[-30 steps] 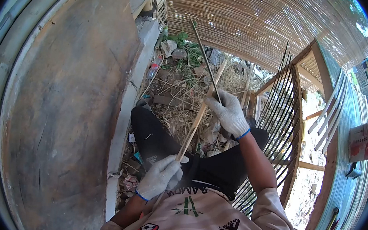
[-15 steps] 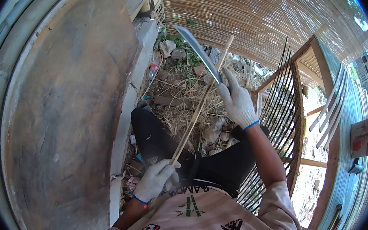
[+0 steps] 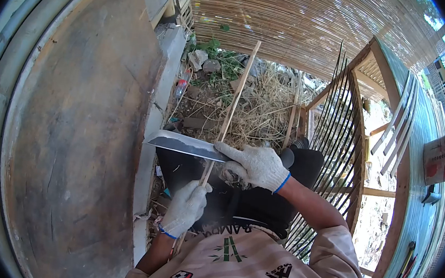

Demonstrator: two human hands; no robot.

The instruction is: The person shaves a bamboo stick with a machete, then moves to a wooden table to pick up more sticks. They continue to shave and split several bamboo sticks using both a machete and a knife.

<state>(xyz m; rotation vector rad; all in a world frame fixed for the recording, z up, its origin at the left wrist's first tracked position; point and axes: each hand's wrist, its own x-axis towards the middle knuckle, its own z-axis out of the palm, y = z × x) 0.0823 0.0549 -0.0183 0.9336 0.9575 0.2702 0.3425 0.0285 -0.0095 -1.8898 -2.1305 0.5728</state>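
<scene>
My left hand point(image 3: 184, 209), in a white knit glove, is closed around the lower part of a long, thin bamboo strip point(image 3: 236, 97). The strip slants up and away from my lap. In my gloved right hand point(image 3: 260, 167) is a machete point(image 3: 184, 145), its broad blade pointing left. The blade lies across the strip just above my left hand, with the index finger stretched along its back. The machete's handle is hidden inside my right hand.
A large worn board point(image 3: 85, 120) stands along the left. Ahead, straw, stones and scraps cover the ground point(image 3: 257, 110) before a bamboo screen point(image 3: 298, 23). On the right are a wooden frame with thin dark rods point(image 3: 334, 150), hanging strips point(image 3: 400, 124) and a box point(image 3: 439, 160).
My right hand has brought the machete down along the strip towards my lap, and its blade has turned from pointing up-left to nearly level. The strip's far end has shifted left.
</scene>
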